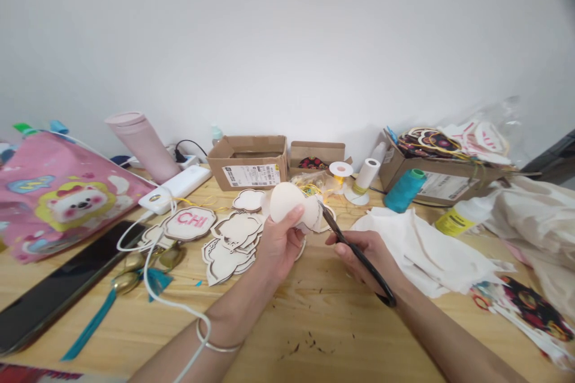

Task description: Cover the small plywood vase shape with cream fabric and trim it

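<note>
White cutout [287, 202] is lying at 12 o'clock from the left hand [279, 245], whose fingers are pinching it; long axis is running 10-to-4. Right hand [381, 254], farther off, is gripping scissors [333, 225], blades pointing 10-to-11, at cutout's 4 o'clock edge.

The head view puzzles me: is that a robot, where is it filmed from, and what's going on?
There is no robot here: these are a person's two bare hands. The only picture comes from a camera worn on the person's head, looking forward and down.

The left hand holds a pale, rounded piece. The right hand holds a long black tool, probably scissors, its tip at the piece's edge.

On the light wooden table lie flat cream cutouts with dark edges, a teal thread spool, crumpled white cloth and an open brown cardboard box.
</note>
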Demonstrator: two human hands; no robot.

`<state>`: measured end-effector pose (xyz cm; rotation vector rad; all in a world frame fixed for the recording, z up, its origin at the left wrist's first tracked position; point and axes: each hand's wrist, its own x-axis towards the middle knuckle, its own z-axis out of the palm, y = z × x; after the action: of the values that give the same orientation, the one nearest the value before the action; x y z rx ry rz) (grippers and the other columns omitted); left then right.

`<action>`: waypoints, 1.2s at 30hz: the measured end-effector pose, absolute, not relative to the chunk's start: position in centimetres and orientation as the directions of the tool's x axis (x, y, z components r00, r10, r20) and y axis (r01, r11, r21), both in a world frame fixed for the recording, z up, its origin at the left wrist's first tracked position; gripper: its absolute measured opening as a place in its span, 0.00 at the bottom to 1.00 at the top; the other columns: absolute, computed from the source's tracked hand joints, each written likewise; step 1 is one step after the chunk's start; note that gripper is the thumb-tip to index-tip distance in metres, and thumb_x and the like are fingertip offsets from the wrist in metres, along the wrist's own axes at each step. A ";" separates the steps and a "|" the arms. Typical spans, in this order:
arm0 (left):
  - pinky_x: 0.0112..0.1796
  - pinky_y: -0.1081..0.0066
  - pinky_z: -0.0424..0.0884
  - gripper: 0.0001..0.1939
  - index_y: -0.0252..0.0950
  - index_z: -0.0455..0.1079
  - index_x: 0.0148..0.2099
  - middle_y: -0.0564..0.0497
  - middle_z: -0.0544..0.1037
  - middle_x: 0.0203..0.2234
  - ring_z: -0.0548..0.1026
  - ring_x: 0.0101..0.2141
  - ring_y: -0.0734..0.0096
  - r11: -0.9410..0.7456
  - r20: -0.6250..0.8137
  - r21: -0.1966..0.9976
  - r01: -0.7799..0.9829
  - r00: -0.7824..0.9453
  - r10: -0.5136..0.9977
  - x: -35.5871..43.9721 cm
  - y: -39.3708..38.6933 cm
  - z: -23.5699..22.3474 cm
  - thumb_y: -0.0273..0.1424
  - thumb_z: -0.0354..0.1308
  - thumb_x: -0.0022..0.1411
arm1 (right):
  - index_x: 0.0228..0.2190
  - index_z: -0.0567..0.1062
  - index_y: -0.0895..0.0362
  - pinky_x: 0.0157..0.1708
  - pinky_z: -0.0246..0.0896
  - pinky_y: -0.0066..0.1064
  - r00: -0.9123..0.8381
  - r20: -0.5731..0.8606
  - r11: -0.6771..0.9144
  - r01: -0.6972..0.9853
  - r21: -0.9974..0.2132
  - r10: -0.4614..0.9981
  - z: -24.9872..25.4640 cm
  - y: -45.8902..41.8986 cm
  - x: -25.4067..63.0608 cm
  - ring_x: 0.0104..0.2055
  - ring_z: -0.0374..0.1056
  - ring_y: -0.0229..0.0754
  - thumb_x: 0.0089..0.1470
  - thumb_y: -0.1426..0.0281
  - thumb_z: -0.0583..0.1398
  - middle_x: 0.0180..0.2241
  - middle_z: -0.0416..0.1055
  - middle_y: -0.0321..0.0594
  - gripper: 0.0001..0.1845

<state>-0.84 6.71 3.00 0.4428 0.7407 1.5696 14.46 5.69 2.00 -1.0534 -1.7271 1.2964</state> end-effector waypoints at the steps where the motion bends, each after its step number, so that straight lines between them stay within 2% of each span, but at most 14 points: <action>1: 0.26 0.80 0.71 0.17 0.33 0.68 0.41 0.50 0.78 0.29 0.75 0.27 0.75 -0.011 -0.135 0.685 -0.728 -0.142 0.981 -0.9 6.7 3.0 0.22 0.61 0.46 | 0.23 0.71 0.62 0.12 0.40 0.23 -0.404 0.075 0.165 0.191 -0.968 0.912 2.1 5.7 14.5 0.14 0.45 0.28 0.45 0.53 0.55 0.12 0.49 0.28 0.22; 12: 0.24 0.80 0.71 0.16 0.33 0.69 0.40 0.51 0.78 0.28 0.75 0.26 0.75 -0.008 -0.144 0.672 -0.741 -0.141 0.979 -0.9 6.7 3.1 0.21 0.61 0.45 | 0.20 0.70 0.62 0.18 0.44 0.23 -0.397 0.128 0.261 0.301 -0.917 0.909 2.4 6.0 14.7 0.20 0.47 0.30 0.46 0.56 0.55 0.16 0.51 0.31 0.20; 25: 0.25 0.80 0.71 0.16 0.32 0.69 0.40 0.50 0.78 0.29 0.74 0.27 0.74 -0.009 -0.124 0.699 -0.715 -0.133 0.983 -1.0 6.8 3.0 0.21 0.61 0.46 | 0.19 0.68 0.60 0.16 0.44 0.22 -0.396 0.086 0.232 0.338 -0.912 0.914 2.0 6.3 15.1 0.17 0.49 0.30 0.43 0.58 0.59 0.14 0.53 0.29 0.16; 31: 0.25 0.78 0.71 0.17 0.32 0.68 0.41 0.50 0.77 0.29 0.74 0.27 0.73 -0.015 -0.103 0.699 -0.715 -0.121 0.987 -1.1 6.7 2.9 0.22 0.61 0.46 | 0.19 0.68 0.60 0.16 0.43 0.22 -0.382 0.139 0.288 0.368 -0.884 0.913 1.8 6.3 15.2 0.18 0.48 0.30 0.43 0.60 0.59 0.15 0.52 0.29 0.15; 36: 0.24 0.80 0.71 0.18 0.33 0.68 0.41 0.51 0.77 0.28 0.74 0.26 0.75 -0.011 -0.115 0.675 -0.738 -0.119 0.986 -1.0 6.7 2.8 0.21 0.62 0.45 | 0.20 0.68 0.60 0.15 0.43 0.23 -0.402 0.108 0.246 0.311 -0.918 0.909 1.7 6.3 15.0 0.17 0.49 0.30 0.43 0.58 0.58 0.14 0.53 0.29 0.16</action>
<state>-1.04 6.69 2.83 0.4613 0.7052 1.5596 15.04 6.28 1.74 -1.1145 -1.8535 1.1454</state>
